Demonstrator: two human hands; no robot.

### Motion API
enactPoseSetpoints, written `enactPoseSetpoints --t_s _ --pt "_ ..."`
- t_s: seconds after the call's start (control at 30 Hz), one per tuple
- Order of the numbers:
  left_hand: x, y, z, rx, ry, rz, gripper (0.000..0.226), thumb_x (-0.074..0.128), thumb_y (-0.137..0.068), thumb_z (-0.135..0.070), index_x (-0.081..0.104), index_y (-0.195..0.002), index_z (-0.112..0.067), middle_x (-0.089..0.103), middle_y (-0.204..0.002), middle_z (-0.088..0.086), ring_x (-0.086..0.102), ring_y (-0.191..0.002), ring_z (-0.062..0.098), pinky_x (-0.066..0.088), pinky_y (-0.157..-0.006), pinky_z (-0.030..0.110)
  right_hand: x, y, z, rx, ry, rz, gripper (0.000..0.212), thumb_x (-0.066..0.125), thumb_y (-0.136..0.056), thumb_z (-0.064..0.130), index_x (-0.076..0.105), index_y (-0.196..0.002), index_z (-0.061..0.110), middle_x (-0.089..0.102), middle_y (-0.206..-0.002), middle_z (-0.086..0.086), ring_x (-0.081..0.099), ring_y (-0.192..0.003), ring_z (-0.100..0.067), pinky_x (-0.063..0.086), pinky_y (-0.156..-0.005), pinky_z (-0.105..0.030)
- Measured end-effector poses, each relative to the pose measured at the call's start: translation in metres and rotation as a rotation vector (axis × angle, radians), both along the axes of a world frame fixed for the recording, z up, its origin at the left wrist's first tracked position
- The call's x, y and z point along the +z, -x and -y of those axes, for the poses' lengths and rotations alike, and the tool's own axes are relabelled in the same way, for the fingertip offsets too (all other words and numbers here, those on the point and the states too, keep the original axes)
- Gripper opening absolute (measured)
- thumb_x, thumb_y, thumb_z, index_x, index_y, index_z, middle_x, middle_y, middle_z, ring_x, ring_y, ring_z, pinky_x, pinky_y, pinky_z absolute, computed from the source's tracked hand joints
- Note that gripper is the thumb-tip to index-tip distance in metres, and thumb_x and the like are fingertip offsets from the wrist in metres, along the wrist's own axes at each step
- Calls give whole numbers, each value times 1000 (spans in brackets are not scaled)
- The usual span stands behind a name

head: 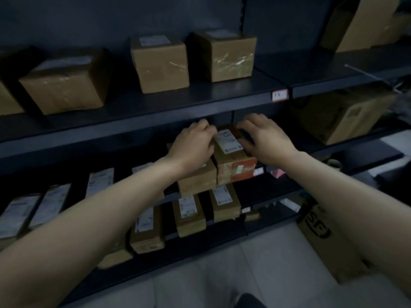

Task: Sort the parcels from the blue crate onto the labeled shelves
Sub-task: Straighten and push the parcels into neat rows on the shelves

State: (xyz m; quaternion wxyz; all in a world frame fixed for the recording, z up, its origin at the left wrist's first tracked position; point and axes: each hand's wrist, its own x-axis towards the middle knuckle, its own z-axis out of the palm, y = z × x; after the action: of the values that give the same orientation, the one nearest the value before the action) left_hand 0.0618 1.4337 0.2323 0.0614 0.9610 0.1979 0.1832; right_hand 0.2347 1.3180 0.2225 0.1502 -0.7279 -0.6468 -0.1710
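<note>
A small orange-brown parcel (233, 162) with a white label on top sits at the front of the middle shelf (133, 138). My left hand (195, 143) grips its left top edge and my right hand (264, 138) grips its right side. A plain brown parcel (198, 181) lies against it on the left, partly under my left wrist. A small white label tag (279, 95) is stuck on the edge of the shelf above. The blue crate is not in view.
Three brown boxes (160, 63) stand on the upper shelf. Several flat labelled parcels (189, 214) lie in rows on the lower shelves. A large box (342, 116) fills the right bay, and an SF carton (322, 238) stands on the grey floor.
</note>
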Motion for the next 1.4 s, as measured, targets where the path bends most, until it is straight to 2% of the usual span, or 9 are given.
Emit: enactPoseSetpoints --t_s 0.2,0.3,0.4,0.53,0.73,0.9,1.03,1.23,1.4 --pt "-83 -2 -24 120 50 -465 48 52 -93 -23 41 -140 -16 43 -137 11 40 -124 32 37 -100 43 -67 -20 -10 -87 283 -19 54 59 -92 32 43 -142 15 42 -145 -9 33 -133 -30 30 -102 -43" --pt "-113 -3 -37 174 53 -542 58 49 -94 -23 28 -148 -23 36 -141 10 36 -126 32 34 -99 42 -93 -37 -24 -132 427 -31 62 58 -92 37 33 -147 23 30 -152 -6 19 -141 -31 24 -110 -47" --pt "-133 -7 -46 228 113 -540 61 46 -95 -22 20 -150 -28 27 -148 10 31 -130 33 31 -102 46 -115 -51 -38 -159 509 -86 71 57 -91 38 19 -151 30 14 -158 -6 5 -144 -35 16 -114 -52" --pt "-148 -20 -60 264 137 -519 63 47 -91 -11 24 -148 -29 23 -153 12 29 -134 35 34 -106 46 -136 -72 -55 -141 575 -100 75 53 -93 44 7 -152 39 1 -159 -6 -1 -143 -39 15 -114 -55" --pt "-152 -38 -89 318 170 -460 64 45 -90 -3 30 -145 -33 24 -154 9 35 -132 35 40 -101 41 -146 -98 -87 -63 551 -121 77 57 -90 43 10 -151 40 6 -158 -4 8 -141 -37 26 -109 -53" --pt "-154 -48 -114 333 245 -422 60 45 -94 -7 30 -146 -31 21 -157 7 24 -141 30 29 -112 36 -148 -117 -116 -60 556 -116 76 56 -91 39 9 -151 40 6 -158 -5 6 -141 -39 26 -108 -55" --pt "-155 -53 -130 356 277 -381 60 45 -93 -2 33 -146 -28 22 -157 5 23 -141 27 25 -114 32 -149 -128 -137 -74 558 -100 78 56 -91 39 7 -152 39 6 -159 -5 7 -141 -40 27 -108 -57" --pt "-162 -57 -145 373 262 -313 59 43 -94 -1 33 -146 -25 21 -157 7 19 -143 26 19 -116 33 -154 -140 -162 -68 513 -80 78 57 -92 36 7 -152 37 6 -160 -4 9 -141 -39 27 -108 -56" --pt "-176 -58 -150 419 127 -249 56 43 -95 -5 33 -146 -27 23 -157 8 21 -142 29 17 -116 35 -162 -140 -169 -73 451 -69 73 54 -93 33 13 -153 34 12 -159 -6 12 -140 -39 22 -111 -57"
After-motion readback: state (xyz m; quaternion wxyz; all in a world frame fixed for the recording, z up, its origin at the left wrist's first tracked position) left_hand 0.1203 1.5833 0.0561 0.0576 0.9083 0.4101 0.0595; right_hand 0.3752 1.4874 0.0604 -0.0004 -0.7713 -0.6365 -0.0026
